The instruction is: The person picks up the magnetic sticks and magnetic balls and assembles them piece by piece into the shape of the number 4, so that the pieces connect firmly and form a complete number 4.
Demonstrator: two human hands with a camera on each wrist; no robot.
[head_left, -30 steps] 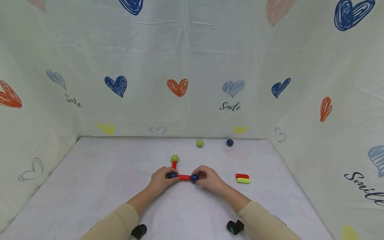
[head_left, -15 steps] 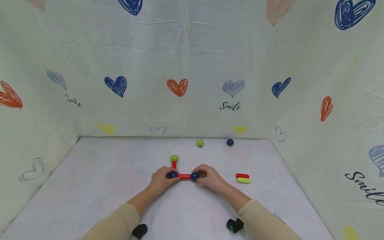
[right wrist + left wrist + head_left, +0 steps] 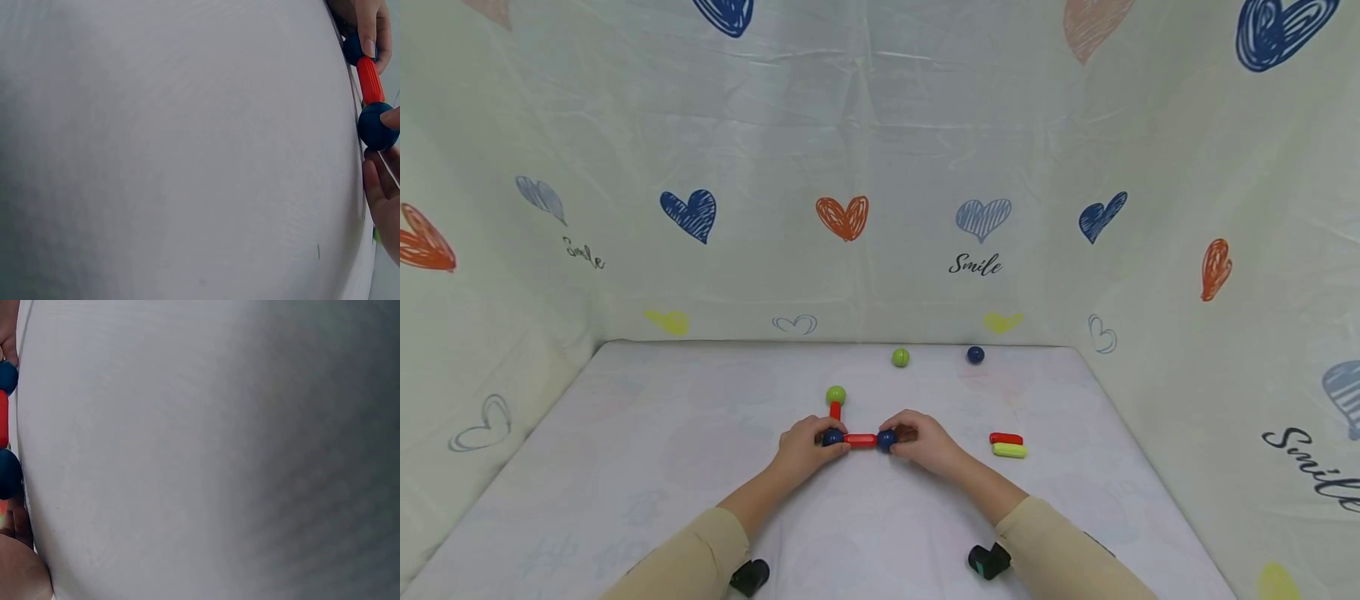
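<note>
One ball-and-rod assembly, mid-table on the white cloth (image 3: pixel 700 400): a left blue ball (image 3: pixel 832 437) gripped between thumb and fingers of the left hand (image 3: pixel 808 443), a right blue ball (image 3: pixel 886 440) pinched likewise by the right hand (image 3: pixel 925 446), and a red rod (image 3: pixel 861 440) bridging them — plus a second red rod (image 3: pixel 835 411) (near end partly behind the left fingers, from where I stand), topped by a green ball (image 3: pixel 836 395). Loose pieces: another green ball (image 3: pixel 900 357) and a dark blue ball (image 3: pixel 975 355) by the far edge; one red stick (image 3: pixel 1006 438) alongside one yellow stick (image 3: pixel 1009 451), right of the right hand.
</note>
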